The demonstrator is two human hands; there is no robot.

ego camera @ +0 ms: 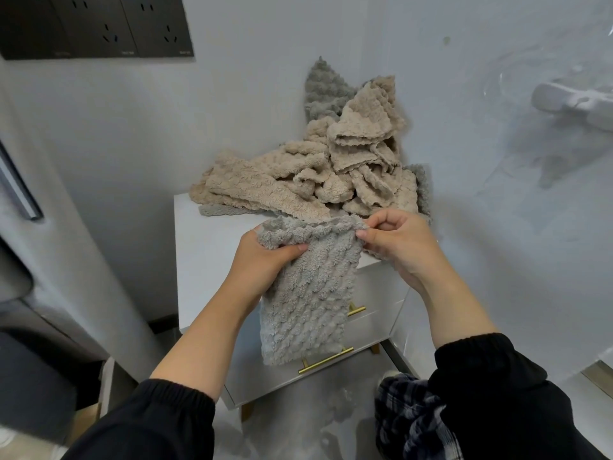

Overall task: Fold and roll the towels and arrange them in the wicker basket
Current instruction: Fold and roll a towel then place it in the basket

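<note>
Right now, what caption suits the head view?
Left hand and right hand hold a grey towel before a white nightstand heaped with towels.

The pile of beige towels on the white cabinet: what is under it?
Grey towel edges show beneath the beige towels, on the white cabinet. How many grey towels lie below is covered.
</note>
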